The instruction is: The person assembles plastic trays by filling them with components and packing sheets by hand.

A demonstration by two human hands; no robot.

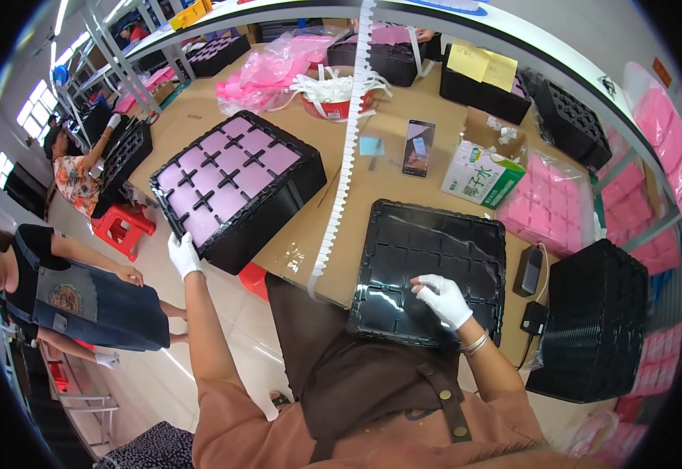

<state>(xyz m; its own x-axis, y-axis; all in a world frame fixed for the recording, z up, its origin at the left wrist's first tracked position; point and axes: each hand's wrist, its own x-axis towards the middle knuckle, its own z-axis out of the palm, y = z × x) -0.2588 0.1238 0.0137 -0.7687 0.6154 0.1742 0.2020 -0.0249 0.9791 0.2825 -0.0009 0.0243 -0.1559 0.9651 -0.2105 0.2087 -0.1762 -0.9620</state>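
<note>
At left-centre, the left hand is touching the lower corner of a black tray stack, its grip unclear. Right of centre, the right hand is showing bent fingers over a black compartmented tray; whether it is gripping anything, I cannot tell.

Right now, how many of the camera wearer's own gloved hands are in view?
2: the left hand at a corner of the lilac-topped black stack, the right hand over the all-black tray.
</note>
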